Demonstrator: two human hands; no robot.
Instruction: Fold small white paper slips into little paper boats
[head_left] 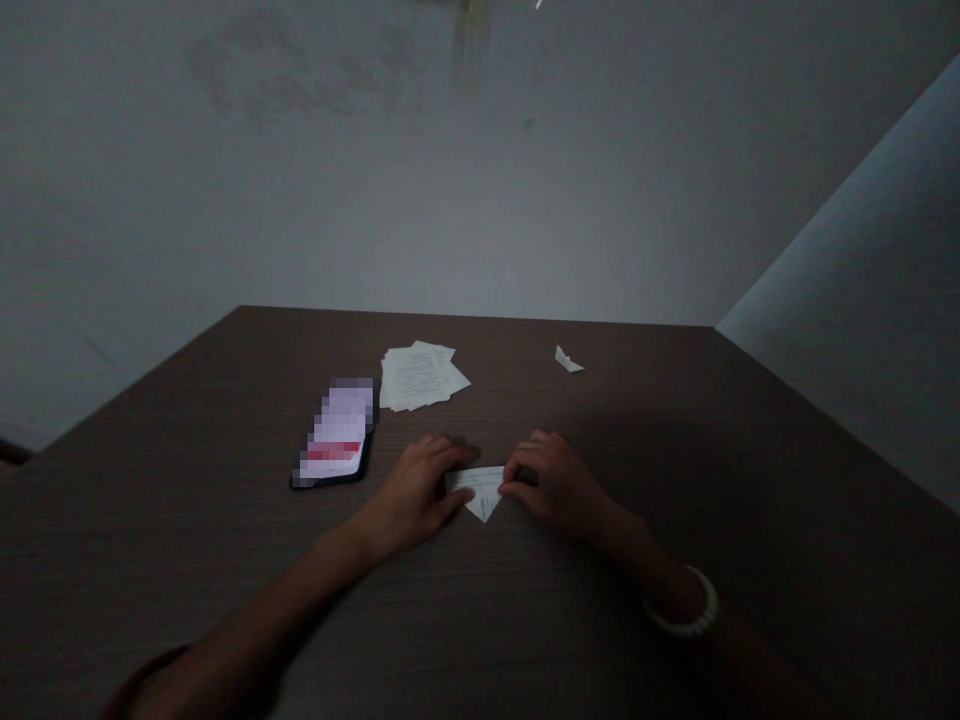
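A small folded piece of paper [486, 488] with printed text lies on the table in front of me, one pointed corner toward me. My left hand [421, 487] rests at its left side, the thumb pressing on the paper and the fingers curved along its far left edge. At the right corner, my right hand [556, 483] pinches the paper between thumb and bent fingers. A pale beaded bracelet [701, 605] circles my right wrist.
A loose stack of printed paper sheets [420, 377] lies beyond my left hand. Left of it is a phone [337, 430] with a lit, blurred screen. A small folded paper shape [568, 361] sits farther back right. The brown table [247, 400] meets a grey wall [450, 220].
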